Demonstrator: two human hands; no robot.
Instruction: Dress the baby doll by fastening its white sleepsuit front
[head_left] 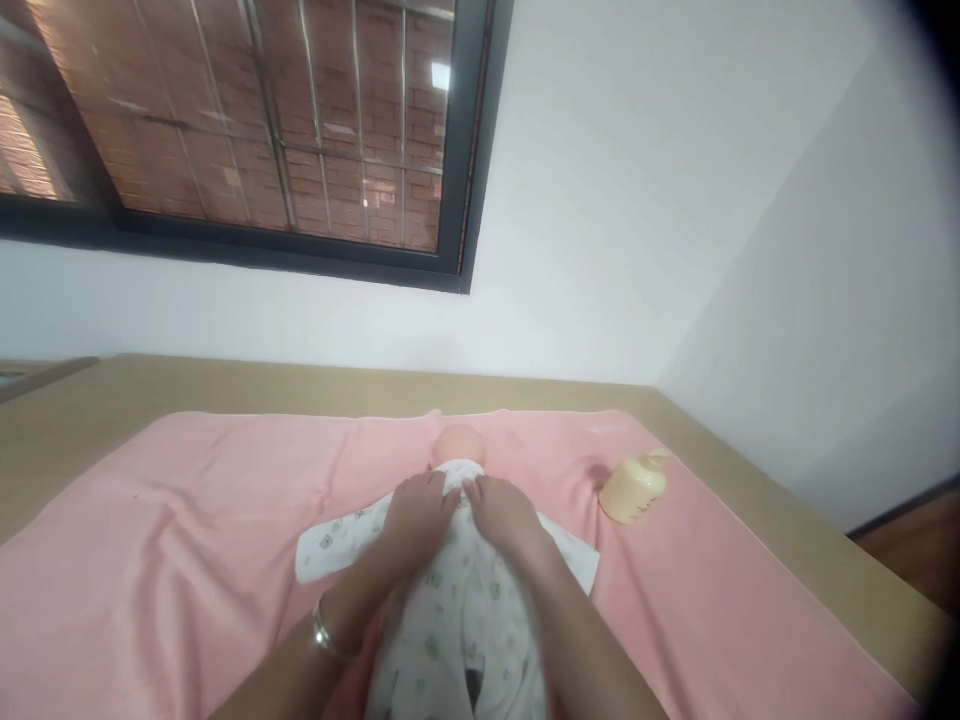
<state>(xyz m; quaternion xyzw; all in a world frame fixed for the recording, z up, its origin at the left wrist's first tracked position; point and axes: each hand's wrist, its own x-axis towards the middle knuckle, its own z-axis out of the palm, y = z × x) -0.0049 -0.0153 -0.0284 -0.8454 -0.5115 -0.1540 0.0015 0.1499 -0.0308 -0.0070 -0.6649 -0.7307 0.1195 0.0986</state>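
Observation:
A baby doll with a smooth, bald head [459, 443] lies on its back on the pink blanket [247, 480]. It wears a white baby romper [457, 600] with a small green print, its sleeves stretched out to both sides. At the left of the collar, my left hand [418, 512] is closed on the romper's cloth. My right hand [504, 508] pinches the cloth at the other side of the collar, close to the left thumb. Both hands partly cover the shoulders. Down the front, the romper's lower part is blurred, with a dark spot near the bottom edge.
To the right of the doll, a cream-coloured bottle [634, 488] lies tilted on the blanket. The blanket covers a wooden surface [360, 385] that meets a white wall [600, 200]. A dark-framed window [300, 255] with bars is at upper left.

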